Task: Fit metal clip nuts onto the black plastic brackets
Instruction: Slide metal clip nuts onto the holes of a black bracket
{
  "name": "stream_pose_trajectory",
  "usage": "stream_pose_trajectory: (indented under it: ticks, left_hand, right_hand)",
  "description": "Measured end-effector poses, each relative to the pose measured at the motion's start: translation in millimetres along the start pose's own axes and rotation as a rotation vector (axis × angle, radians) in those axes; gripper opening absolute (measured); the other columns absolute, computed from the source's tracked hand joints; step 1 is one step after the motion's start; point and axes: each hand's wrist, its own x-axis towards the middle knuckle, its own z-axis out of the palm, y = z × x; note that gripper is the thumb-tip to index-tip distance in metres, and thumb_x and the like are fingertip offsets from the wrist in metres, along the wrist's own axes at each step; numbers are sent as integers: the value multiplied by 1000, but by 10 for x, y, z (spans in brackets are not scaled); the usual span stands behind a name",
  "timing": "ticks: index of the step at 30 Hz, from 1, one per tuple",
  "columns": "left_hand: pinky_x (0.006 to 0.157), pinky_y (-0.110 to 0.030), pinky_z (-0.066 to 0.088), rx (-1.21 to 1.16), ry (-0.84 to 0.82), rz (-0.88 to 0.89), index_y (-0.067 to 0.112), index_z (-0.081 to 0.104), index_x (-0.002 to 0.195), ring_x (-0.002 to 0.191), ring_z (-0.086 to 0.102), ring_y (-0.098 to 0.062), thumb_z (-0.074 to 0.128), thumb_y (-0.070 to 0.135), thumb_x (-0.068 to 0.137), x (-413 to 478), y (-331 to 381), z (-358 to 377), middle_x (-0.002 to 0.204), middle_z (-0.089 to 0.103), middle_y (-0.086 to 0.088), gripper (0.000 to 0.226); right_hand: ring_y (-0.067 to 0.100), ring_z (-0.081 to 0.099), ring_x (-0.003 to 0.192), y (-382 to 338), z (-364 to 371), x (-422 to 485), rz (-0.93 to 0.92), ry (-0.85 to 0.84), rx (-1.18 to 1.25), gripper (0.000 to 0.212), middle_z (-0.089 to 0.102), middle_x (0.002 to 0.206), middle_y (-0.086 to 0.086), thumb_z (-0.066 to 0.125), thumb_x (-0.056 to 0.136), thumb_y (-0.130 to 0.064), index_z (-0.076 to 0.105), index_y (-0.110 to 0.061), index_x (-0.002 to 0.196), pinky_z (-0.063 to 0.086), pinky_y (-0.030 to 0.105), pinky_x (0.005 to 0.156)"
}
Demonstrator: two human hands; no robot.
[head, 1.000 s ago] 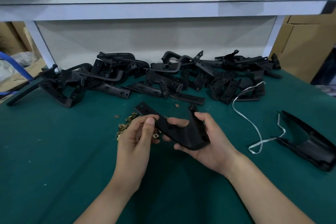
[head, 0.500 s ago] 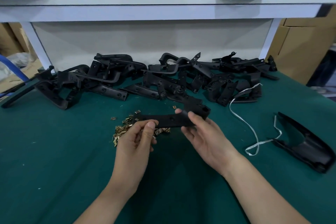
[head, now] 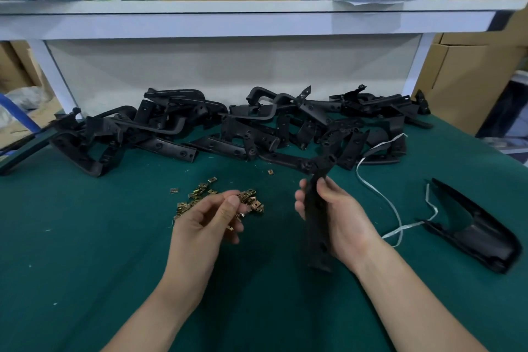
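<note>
A heap of black plastic brackets (head: 165, 148) lies along the back of the green table (head: 85, 251). Nearer, a loose scatter of brass-coloured clip nuts (head: 197, 194) sits partly under the left grip (head: 205, 220). Its fingers curl inward, but I cannot tell whether they pinch a nut. The right grip (head: 340, 220) clasps one black bracket (head: 315, 226), held lengthwise with its far end toward the heap. Further right lie a white strap (head: 400, 230) and a black moulded cover (head: 480, 234).

Two bare forearms reach in from the bottom edge, hands apart at mid-frame.
The left hand (head: 210, 218), centre-left, curls its fingers toward the thumb; any hold is unclear. The right hand (head: 341, 221), centre-right, grips a bracket (head: 314, 237).
</note>
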Motion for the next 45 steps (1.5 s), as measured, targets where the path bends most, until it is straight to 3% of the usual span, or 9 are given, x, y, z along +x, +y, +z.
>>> stream_pose_trajectory:
  ticks: [4,10,16,26,32,38,45]
  left_hand:
    - [52,-21,50,-214,-30,-160,16,76,81,60,58,-10,70,29,81,78,17,-55,85,71,-6,15]
    - [50,-20,50,-319,-29,-267,8,67,93,56,58,-8,68,27,85,135,17,-80,83,72,-6,21]
    - [50,-20,50,-312,-30,-285,7,65,98,58,58,-9,68,29,87,145,3,-85,86,72,-9,25]
    - [54,-22,51,-364,-48,-260,8,68,97,62,58,-9,69,23,82,159,-37,-80,87,70,-6,20]
    - [57,-21,52,-366,-42,-245,10,72,106,65,58,-8,68,18,81,162,-60,-81,85,68,-1,26]
    - [58,-21,52,-365,-44,-235,11,78,101,64,56,-8,67,14,81,162,-68,-72,79,65,1,23]
    - [59,-21,52,-357,-57,-232,7,75,109,64,55,-8,66,13,81,156,-70,-75,78,63,1,30]
  right_hand:
    - [20,67,69,45,58,-56,33,-153,-233,22,67,84,2,46,104,-15,63,-10,118,52,28,53]
    - [25,66,69,73,74,-65,68,-241,-306,32,66,85,6,53,99,-15,60,-14,130,50,30,50]
    - [26,64,69,71,47,-58,87,-302,-339,38,64,92,12,60,90,-21,65,-20,127,46,30,48]
    - [24,60,70,77,-6,-36,97,-389,-358,37,62,95,12,57,97,-20,60,-22,134,43,29,49]
    - [24,60,72,81,-28,-22,100,-398,-364,38,62,95,12,55,98,-19,58,-22,136,43,29,50]
    - [24,60,70,87,-41,-13,105,-392,-351,40,63,93,10,56,97,-19,57,-21,137,45,29,49]
    - [24,60,70,87,-40,-9,103,-398,-348,40,63,93,11,57,96,-20,58,-22,136,44,29,49]
